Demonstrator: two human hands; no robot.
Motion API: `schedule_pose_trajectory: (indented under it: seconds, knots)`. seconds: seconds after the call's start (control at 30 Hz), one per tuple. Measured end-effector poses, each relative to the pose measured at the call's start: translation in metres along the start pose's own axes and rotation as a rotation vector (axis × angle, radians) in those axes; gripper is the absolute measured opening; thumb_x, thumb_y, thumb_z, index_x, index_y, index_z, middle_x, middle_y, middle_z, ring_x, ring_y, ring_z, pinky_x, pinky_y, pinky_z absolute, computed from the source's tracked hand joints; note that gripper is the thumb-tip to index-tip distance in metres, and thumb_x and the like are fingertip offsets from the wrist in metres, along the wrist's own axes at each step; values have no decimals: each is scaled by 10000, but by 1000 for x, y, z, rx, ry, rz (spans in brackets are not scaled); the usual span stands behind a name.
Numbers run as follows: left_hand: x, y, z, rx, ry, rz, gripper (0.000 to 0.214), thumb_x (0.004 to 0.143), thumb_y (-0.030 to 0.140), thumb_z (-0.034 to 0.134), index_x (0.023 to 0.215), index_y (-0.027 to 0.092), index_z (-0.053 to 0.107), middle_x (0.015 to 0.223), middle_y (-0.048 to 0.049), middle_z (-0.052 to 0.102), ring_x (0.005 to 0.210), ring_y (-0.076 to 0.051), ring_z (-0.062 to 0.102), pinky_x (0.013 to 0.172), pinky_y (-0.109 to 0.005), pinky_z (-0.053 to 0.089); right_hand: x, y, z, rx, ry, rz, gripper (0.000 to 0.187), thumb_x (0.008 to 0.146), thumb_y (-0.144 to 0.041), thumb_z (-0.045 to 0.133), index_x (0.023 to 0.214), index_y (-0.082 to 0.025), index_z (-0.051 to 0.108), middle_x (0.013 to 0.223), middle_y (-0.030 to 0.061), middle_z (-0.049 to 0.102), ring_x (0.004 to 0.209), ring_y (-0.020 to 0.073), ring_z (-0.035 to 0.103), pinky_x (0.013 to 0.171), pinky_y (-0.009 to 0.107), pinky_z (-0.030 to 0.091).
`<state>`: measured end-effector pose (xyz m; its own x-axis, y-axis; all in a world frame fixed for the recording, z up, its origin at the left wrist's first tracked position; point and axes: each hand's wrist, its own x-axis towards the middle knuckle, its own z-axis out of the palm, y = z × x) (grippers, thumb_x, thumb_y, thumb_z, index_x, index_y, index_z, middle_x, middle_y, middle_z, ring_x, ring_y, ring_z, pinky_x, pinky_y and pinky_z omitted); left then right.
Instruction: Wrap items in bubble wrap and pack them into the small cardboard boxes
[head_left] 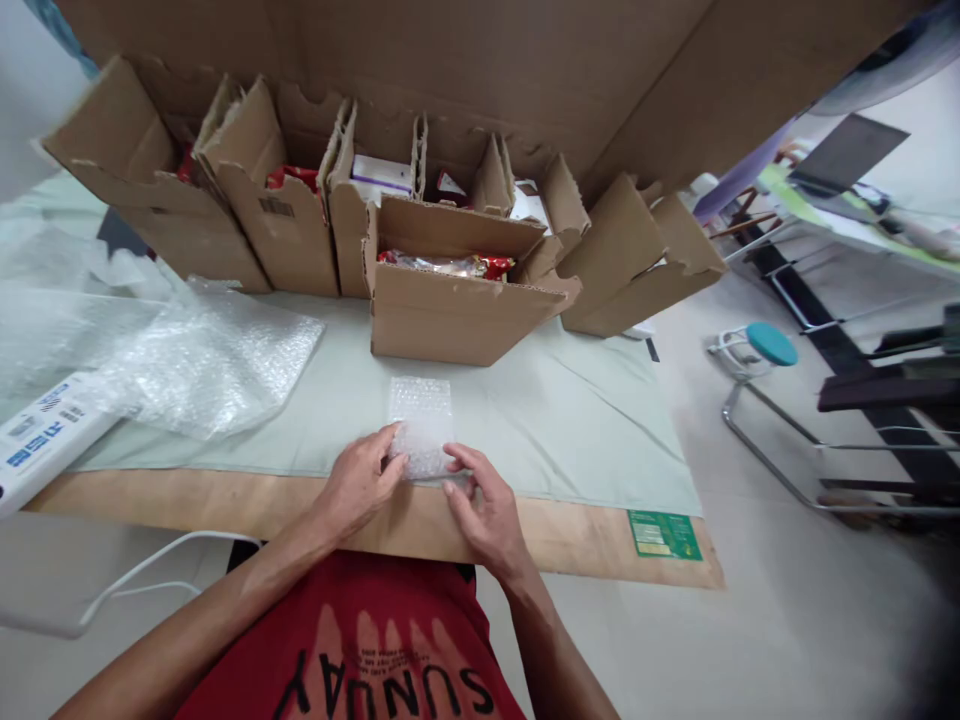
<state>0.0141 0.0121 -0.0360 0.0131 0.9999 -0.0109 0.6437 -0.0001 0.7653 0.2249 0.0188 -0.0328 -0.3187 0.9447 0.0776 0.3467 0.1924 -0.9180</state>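
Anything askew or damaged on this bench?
Front box stands out of line, ahead of the rear boxes, whose edges look roughly cut. Large bubble wrap lies rumpled at left. Small bubble-wrap piece shows no obvious damage.

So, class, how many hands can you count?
2: the left hand at the left edge of the small wrap, the right hand at its right edge. None seem hidden.
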Motion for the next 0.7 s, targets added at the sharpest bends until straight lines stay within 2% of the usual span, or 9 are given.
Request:
schedule_pose_trajectory:
  seconds: [0.07,0.13,0.23,0.3,0.37,0.47,0.57,0.63,0.7]
  knots:
    - [0,-2,5,115,77,56,389,920,261,554,1288,184,650,929,-64,758,841,-220,703,811,-340,569,2,1,-3,-311,-59,-139,441,902,-146,553,1324,-255,617,1319,108,659,1157,274,632,968,472,558]
    - [0,-3,8,264,169,142,386,928,232,557,1294,139,638,900,-89,737,837,-249,683,803,-383,566,5,0,-3,-534,-129,-209,450,886,-113,550,1319,-216,616,1289,126,667,1115,294,627,950,489,563]
    - [-1,0,5,451,269,261,458,947,238,585,1375,79,554,921,-126,713,866,-293,656,786,-435,554,10,-1,0,-731,-179,-251,371,905,-117,563,1263,-181,635,1220,135,681,995,282,630,849,444,579]
    - [-4,1,-2,487,337,337,530,945,275,624,1419,74,498,1062,-175,701,972,-317,646,849,-466,547,12,0,2,-801,-168,-280,309,941,-133,551,1227,-188,652,1170,124,691,944,261,627,810,406,567]
    - [-9,0,-10,462,340,439,549,929,295,660,1416,102,497,1251,-216,652,1149,-340,610,970,-500,514,13,0,2,-821,-150,-303,272,977,-139,518,1196,-198,668,1130,114,700,908,242,623,783,378,550]
    - [-16,-6,-16,418,179,578,421,904,244,679,1308,163,589,1350,-182,634,1311,-352,540,1090,-526,440,14,-1,0,-757,-138,-292,240,1002,-148,500,1129,-205,695,1076,100,717,901,230,628,792,367,540]
    - [-18,-12,-14,344,136,598,224,928,137,607,1142,179,657,1153,-110,738,1186,-287,636,1055,-477,462,17,-3,-5,-621,-163,-250,203,1009,-175,518,1048,-211,714,997,76,743,916,222,659,838,368,548]
    - [-16,-13,-11,246,176,536,171,949,127,569,1076,174,673,995,-75,764,1000,-228,695,941,-401,514,17,-4,-9,-526,-155,-227,198,1021,-200,513,1051,-210,709,966,63,755,904,211,682,849,361,557]
    - [-11,-12,-9,153,184,418,148,955,171,570,1035,178,695,886,-50,760,839,-192,700,804,-338,537,16,-5,-12,-469,-62,-221,203,1030,-237,512,1133,-203,683,1016,74,752,886,202,691,824,349,567]
